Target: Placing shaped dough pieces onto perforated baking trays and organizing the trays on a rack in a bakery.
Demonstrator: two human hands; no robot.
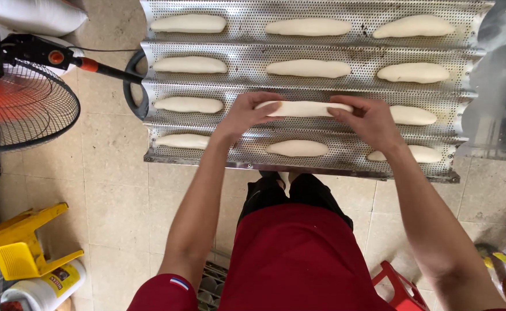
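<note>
Red apron [299, 259] closest to camera. Both forearms stretched forward. Left hand [246, 114] pinches left end of long pale dough stick [304, 109], right hand [368, 118] grips right end, held level over third channel of perforated metal baguette tray [322, 86].

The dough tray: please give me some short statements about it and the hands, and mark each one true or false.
1. Both hands hold one dough piece. True: the left hand and right hand grip its two ends.
2. The tray is solid metal. False: it is perforated.
3. The tray has four troughs. True.
4. The fan stands to the right of the tray. False: it stands to the left.
5. The apron is blue. False: it is red.
</note>
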